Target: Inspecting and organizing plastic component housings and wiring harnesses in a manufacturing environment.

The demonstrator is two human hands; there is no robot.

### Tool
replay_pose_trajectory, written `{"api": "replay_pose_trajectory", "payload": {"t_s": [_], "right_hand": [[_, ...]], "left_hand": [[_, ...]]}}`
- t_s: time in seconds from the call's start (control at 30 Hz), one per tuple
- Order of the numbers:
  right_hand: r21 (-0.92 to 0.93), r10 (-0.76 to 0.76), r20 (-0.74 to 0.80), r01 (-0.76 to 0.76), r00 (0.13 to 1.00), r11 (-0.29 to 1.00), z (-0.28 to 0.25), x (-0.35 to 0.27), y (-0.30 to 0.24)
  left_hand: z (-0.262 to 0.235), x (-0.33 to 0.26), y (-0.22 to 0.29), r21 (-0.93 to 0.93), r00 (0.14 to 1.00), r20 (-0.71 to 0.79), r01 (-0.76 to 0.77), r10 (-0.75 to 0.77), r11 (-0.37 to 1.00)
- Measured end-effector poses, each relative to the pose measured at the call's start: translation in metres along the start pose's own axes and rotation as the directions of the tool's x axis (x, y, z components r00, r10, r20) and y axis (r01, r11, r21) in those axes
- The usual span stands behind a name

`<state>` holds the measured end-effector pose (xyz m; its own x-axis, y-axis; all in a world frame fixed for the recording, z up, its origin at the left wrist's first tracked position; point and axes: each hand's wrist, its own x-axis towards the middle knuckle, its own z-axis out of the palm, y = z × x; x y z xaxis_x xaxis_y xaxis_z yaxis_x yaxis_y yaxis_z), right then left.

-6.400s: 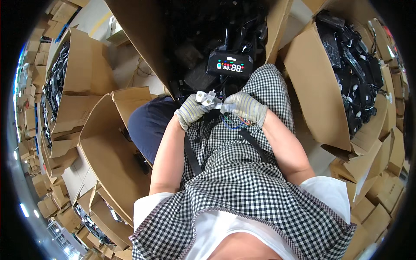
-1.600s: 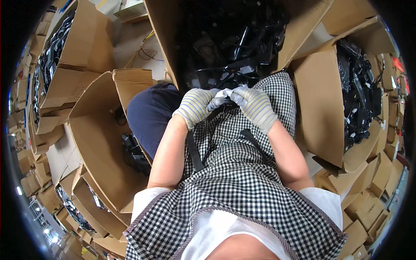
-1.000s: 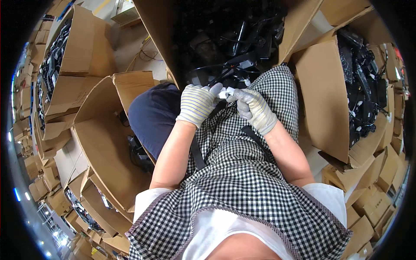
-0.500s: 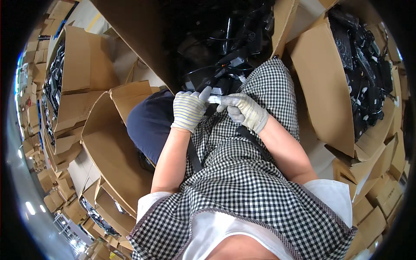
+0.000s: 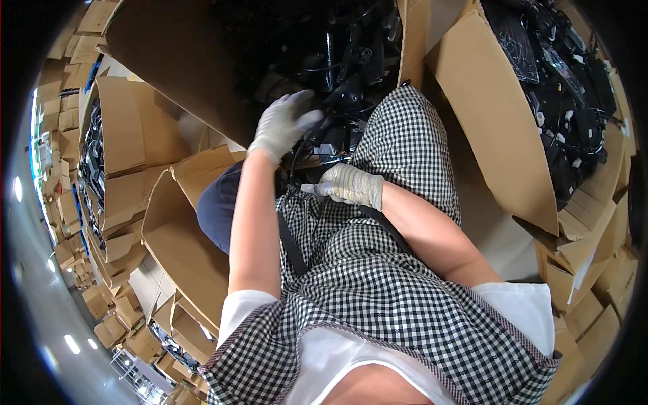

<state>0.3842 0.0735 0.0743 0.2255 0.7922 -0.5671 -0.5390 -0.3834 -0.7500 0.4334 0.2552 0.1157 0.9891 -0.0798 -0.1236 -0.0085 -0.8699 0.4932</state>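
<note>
My left hand (image 5: 286, 126), in a striped, light knit work glove, reaches over the near edge of the large cardboard box, its fingers apart and nothing held. Motion blurs it a little. Close to my lap, my right hand (image 5: 352, 186), in a matching glove, pinches a small whitish piece (image 5: 311, 188) whose kind I cannot make out. A black device with a pale label (image 5: 327, 149) lies just beyond my right hand, among dark cables. Farther in, the box holds a heap of black electronic parts and cables (image 5: 347, 74), partly lost in shadow.
The tall wall of the large cardboard box (image 5: 169, 64) rises at the front left. Another carton (image 5: 489, 128) full of black parts stands at the right. An open carton (image 5: 185, 219) and a filled carton (image 5: 138, 125) stand at the left. My knees flank the work spot.
My hands, together around the whitish piece before, are now apart. The left has let go and moved up toward the box; the right has drawn back toward my lap with the piece.
</note>
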Motion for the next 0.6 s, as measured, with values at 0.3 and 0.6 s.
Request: {"api": "replay_pose_trajectory", "payload": {"t_s": [0.3,0.6], "right_hand": [[-0.073,0.026,0.051,-0.022,0.998,0.997,0.005,0.006,0.004],[0.043,-0.154,0.039,0.153,0.987,0.987,-0.002,0.012,0.03]], "left_hand": [[0.09,0.021,-0.069,-0.471,0.95,0.024,0.285,-0.311,0.835],[0.021,0.003,-0.035,-0.976,0.995,-0.033,-0.053,-0.096,-0.21]]}}
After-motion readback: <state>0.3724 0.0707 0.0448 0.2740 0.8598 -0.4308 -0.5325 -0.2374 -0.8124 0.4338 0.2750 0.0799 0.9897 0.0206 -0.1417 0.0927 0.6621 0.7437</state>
